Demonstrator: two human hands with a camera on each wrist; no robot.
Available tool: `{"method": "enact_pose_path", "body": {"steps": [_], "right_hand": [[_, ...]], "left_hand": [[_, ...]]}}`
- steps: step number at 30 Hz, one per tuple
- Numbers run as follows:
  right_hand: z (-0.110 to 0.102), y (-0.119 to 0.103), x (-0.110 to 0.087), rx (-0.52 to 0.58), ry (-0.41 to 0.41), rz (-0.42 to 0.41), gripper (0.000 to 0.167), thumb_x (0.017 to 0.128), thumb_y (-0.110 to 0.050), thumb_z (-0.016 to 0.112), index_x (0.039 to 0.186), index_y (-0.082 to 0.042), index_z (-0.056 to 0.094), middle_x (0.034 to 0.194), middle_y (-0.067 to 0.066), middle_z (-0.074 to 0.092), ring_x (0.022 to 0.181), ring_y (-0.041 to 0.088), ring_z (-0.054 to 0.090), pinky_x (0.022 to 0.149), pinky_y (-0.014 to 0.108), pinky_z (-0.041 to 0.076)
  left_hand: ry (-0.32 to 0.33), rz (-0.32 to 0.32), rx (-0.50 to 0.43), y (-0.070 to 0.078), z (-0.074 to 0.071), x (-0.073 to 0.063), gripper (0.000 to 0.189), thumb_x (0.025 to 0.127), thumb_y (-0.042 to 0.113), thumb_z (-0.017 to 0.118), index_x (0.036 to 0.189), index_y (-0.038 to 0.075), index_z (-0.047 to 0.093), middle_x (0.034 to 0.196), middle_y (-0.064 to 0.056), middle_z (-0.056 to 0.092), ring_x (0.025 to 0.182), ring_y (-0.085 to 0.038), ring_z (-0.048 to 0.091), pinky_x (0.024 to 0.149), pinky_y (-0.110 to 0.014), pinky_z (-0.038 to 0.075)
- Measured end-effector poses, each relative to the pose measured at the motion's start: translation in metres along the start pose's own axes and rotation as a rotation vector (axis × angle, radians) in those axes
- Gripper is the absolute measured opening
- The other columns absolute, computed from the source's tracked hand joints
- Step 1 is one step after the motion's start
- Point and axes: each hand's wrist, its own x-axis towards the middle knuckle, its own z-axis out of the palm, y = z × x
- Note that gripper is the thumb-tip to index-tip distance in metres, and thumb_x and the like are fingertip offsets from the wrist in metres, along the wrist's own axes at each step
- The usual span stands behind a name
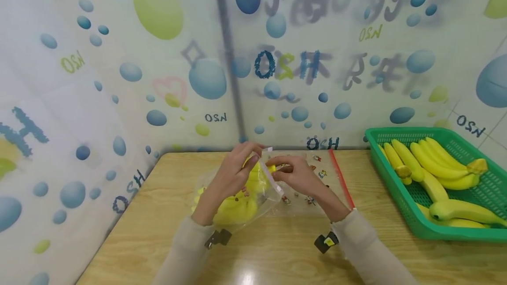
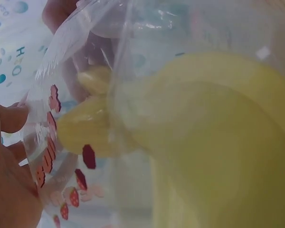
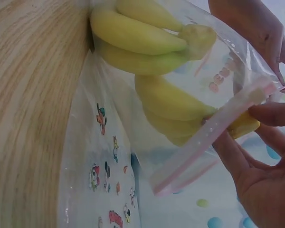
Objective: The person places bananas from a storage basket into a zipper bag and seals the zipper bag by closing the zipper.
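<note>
A clear zip bag (image 3: 218, 128) with red prints stands on the table, its mouth edged by a pale slider strip. Inside lies a bunch of yellow bananas (image 3: 137, 38); a second, smaller bunch (image 3: 173, 109) sits partly in the bag with its stem at the mouth. My left hand (image 1: 233, 170) pinches the bag's edge at the top of the mouth. With thumb and fingers my right hand (image 1: 301, 175) grips the smaller bunch's stem at the opening. In the left wrist view, the bag's film blurs the bananas (image 2: 218, 137).
Another clear bag with cartoon prints and a red strip (image 1: 342, 179) lies flat on the wooden table (image 1: 138, 232), behind and right of the filled bag. A green basket (image 1: 400, 206) holding several bananas (image 1: 443, 162) stands at the right. A patterned curtain (image 1: 277, 100) hangs behind.
</note>
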Motion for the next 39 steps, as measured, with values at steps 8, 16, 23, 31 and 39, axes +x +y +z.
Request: {"method": "enact_pose_path", "body": {"steps": [8,16,23,31,39], "right_hand": [[0.009,0.008,0.004,0.076,-0.045,-0.025,0.031,0.1,-0.005,0.059,0.13,0.001,0.068,0.132,0.023,0.067,0.107,0.034,0.074,0.093,0.046,0.06],[0.022,0.021,0.006,0.166,-0.049,0.089,0.032,0.101,-0.011,0.064,0.131,0.0,0.068,0.134,0.021,0.067,0.121,0.037,0.066,0.094,0.042,0.06],[0.023,0.024,0.005,0.134,-0.061,0.125,0.034,0.102,-0.016,0.064,0.133,-0.002,0.067,0.133,0.021,0.068,0.123,0.04,0.065,0.098,0.05,0.057],[0.005,0.01,-0.003,-0.032,-0.008,0.13,0.033,0.103,-0.023,0.064,0.132,-0.01,0.069,0.126,0.015,0.073,0.109,0.032,0.073,0.087,0.045,0.061],[-0.06,-0.02,-0.037,-0.046,0.071,0.012,0.028,0.105,-0.015,0.061,0.126,0.002,0.067,0.119,0.024,0.072,0.091,0.013,0.076,0.081,0.029,0.062]], "left_hand": [[0.005,0.013,-0.012,0.001,0.001,0.001,0.015,0.11,0.016,0.046,0.111,0.014,0.061,0.133,-0.003,0.066,0.126,-0.026,0.06,0.101,-0.049,0.052],[-0.009,0.042,-0.014,0.003,0.004,0.001,0.013,0.109,0.013,0.047,0.107,0.013,0.06,0.132,-0.005,0.066,0.124,-0.027,0.061,0.098,-0.048,0.053],[-0.014,0.029,-0.031,0.003,0.004,0.001,0.014,0.109,0.012,0.046,0.105,0.013,0.06,0.133,-0.006,0.064,0.125,-0.026,0.061,0.101,-0.047,0.053],[-0.016,-0.012,-0.028,0.002,0.0,-0.002,0.015,0.11,0.015,0.046,0.107,0.012,0.061,0.133,-0.004,0.064,0.128,-0.026,0.06,0.103,-0.048,0.053],[-0.014,0.012,-0.021,-0.001,-0.005,0.0,0.014,0.109,0.014,0.047,0.107,0.011,0.061,0.135,-0.007,0.063,0.129,-0.027,0.059,0.102,-0.047,0.053]]}}
